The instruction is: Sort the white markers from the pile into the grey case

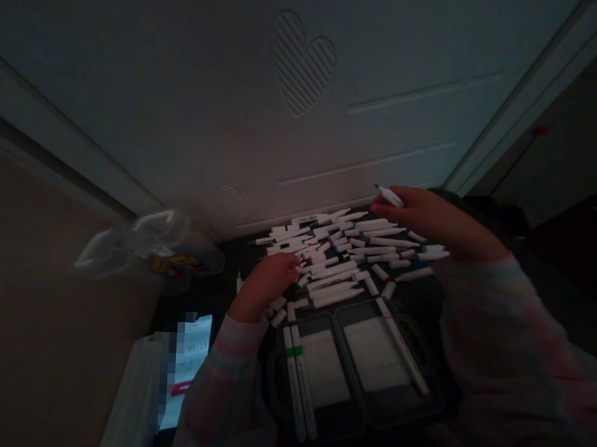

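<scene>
My right hand is raised over the far right of a pile of markers. Its fingers close round an uncapped white marker with a green tip pointing up and left. At the near left side of the pile, my left hand has its fingers pressed together among loose markers and caps. What it grips, if anything, I cannot make out. Closer to me lies an opened clear case. Two white markers with green bands rest in its left half, and one marker with a reddish end lies slanted across its right half.
A clear plastic box with its lid up stands at the left, with colourful packages inside. In front of it a lit phone leans by a white object. A white panel with heart reliefs rises behind the pile.
</scene>
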Available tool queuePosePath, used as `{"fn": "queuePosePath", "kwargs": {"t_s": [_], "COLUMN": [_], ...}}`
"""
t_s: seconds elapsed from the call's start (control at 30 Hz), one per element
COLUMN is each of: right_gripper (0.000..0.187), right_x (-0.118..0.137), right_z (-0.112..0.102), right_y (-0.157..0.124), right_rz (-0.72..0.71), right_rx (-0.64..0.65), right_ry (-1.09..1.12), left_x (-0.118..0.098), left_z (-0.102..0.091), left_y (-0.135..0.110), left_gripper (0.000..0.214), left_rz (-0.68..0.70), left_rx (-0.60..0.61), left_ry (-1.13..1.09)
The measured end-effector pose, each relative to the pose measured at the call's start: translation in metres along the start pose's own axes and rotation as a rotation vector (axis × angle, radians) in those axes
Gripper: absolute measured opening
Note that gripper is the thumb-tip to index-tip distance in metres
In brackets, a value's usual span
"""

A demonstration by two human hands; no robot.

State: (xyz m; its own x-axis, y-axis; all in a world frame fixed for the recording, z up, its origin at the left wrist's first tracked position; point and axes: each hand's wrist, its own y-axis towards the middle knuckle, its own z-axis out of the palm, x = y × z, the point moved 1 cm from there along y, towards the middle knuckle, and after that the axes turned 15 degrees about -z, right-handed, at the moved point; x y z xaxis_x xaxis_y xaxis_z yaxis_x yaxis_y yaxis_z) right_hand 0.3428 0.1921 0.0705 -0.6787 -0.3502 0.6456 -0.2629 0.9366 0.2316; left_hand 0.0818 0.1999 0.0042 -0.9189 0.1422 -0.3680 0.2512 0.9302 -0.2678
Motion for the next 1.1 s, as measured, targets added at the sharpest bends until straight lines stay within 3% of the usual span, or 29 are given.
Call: {"fn": "queuePosePath", "kwargs": {"t_s": [0.43,0.63,0.8,0.97,1.1], "right_gripper": [0.031,0.030,0.027,0.027,0.027], "right_x": [-0.002,-0.001,0.002,0.001,0.000], "right_z": [0.000,0.000,0.000,0.000,0.000], "right_y": [0.001,0.001,0.002,0.002,0.002], "right_rz": [-0.006,-0.012,0.010,-0.011,-0.009], "right_rx": [0.001,-0.001,-0.008,-0.004,-0.007], "right_ry": [-0.033,0.000,-0.030,-0.027,-0.036], "left_x": [-0.004,-0.015,-0.027,-0.035,-0.036], "left_z": [0.010,0.009,0.021,0.032,0.030], "left_y": [0.002,-0.001,-0.002,-0.003,-0.003], "left_gripper": [0.017,0.021,0.020,0.018,0.019], "left_rz": [0.039,0.141,0.235,0.276,0.288], "left_rx": [-0.039,-0.088,-0.137,-0.117,-0.133], "left_ry": [0.125,0.096,0.150,0.179,0.159]}}
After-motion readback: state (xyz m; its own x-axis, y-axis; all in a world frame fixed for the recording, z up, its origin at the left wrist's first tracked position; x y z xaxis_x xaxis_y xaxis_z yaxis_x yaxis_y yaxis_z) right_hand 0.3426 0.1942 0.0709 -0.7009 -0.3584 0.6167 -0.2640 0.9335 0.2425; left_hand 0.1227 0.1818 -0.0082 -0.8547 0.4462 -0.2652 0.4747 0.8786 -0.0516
